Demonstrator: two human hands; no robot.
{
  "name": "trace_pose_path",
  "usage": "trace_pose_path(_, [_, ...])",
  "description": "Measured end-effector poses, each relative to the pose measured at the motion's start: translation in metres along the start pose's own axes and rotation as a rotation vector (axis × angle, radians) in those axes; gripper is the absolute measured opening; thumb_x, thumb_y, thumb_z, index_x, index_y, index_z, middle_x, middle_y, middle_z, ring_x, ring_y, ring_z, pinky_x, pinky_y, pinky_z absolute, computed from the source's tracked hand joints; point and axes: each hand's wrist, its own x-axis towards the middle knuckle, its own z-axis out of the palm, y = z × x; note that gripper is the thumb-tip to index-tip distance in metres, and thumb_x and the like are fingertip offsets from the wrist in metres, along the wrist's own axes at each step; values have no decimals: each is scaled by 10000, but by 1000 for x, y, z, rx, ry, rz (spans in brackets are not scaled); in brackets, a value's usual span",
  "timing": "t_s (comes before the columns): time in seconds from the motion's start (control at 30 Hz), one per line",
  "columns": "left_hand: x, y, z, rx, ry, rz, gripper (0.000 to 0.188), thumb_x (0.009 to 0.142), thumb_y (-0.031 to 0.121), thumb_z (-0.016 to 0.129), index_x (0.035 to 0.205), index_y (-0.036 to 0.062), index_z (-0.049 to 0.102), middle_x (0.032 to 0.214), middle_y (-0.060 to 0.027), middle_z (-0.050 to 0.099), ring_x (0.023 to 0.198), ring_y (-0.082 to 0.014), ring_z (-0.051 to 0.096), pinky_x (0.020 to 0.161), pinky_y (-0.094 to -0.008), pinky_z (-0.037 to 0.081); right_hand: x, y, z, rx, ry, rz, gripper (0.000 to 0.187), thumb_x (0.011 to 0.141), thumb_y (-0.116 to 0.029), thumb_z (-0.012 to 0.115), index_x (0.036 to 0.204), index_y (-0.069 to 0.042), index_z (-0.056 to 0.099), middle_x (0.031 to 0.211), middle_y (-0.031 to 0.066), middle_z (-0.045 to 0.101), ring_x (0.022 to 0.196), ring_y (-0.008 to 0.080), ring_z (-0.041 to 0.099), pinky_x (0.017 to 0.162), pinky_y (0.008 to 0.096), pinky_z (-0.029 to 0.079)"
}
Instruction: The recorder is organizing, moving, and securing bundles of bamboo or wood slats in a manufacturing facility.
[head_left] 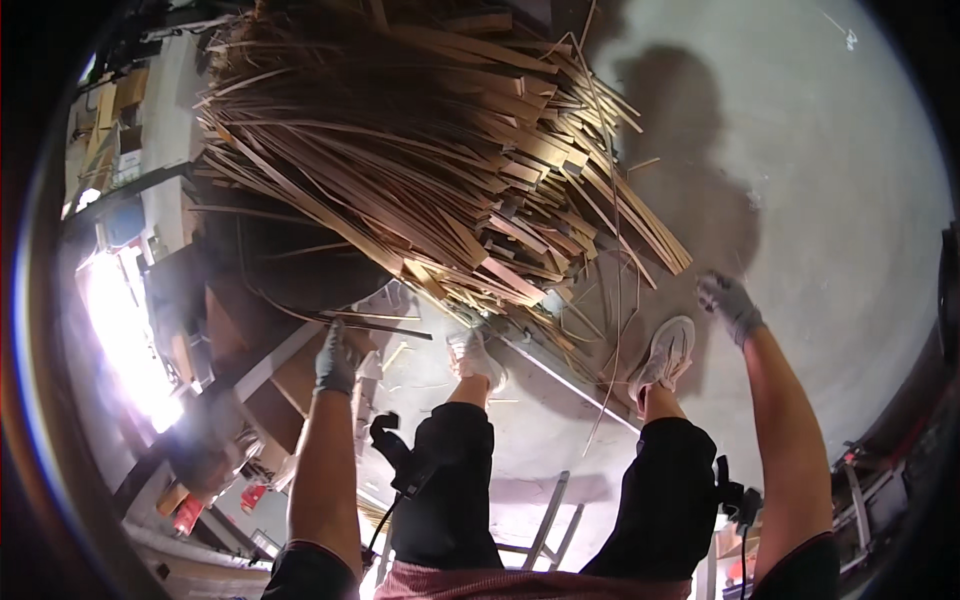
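Note:
My left hand [337, 362], in a grey glove, has its fingers drawn together around a thin dark strip [395, 328] at the left end of a big heap. This strip bends back toward the left. My right hand [731, 306], also gloved in grey, hangs over the floor right of the heap with its fingers curled. What it holds, if anything, is too small to make out. The heap of long, thin wood-like strips [400, 170] spreads across the far side, with loose ends pointing right and toward me. A long thin strand [612, 170] runs down past its right side.
My shoes [664, 356] stand apart on the grey floor [840, 200]. Between them lies a pale straight bar [570, 378]. Cardboard pieces [298, 375] lie near my left hand. A metal frame [549, 520] shows between my legs. Bright light [130, 330] enters at left.

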Motion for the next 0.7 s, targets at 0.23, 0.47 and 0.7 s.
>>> trace_pose_path(0.23, [55, 6, -10, -393, -89, 4, 411, 840, 366, 630, 1185, 162, 539, 1131, -27, 572, 1037, -230, 534, 856, -414, 436, 84, -126, 16, -243, -9, -119, 349, 881, -273, 585, 1178, -96, 540, 926, 8, 589, 766, 101, 547, 701, 259, 457])
trace_pose_path(0.47, [20, 0, -26, -490, -608, 154, 395, 917, 325, 513, 1260, 129, 503, 1243, -65, 522, 1129, -248, 501, 957, -440, 404, 13, -166, 41, -324, -173, -276, 403, 897, -343, 548, 1226, -110, 530, 1081, 30, 599, 917, 146, 566, 825, 310, 452])
trace_pose_path(0.7, [-52, -46, -81, 658, -340, -203, 683, 899, 532, 476, 1410, 106, 322, 1397, -92, 398, 1231, -292, 408, 989, -411, 343, -220, -78, -8, -126, -529, 307, 523, 921, -392, 487, 1315, -55, 421, 1189, 80, 548, 963, 195, 574, 821, 380, 496])
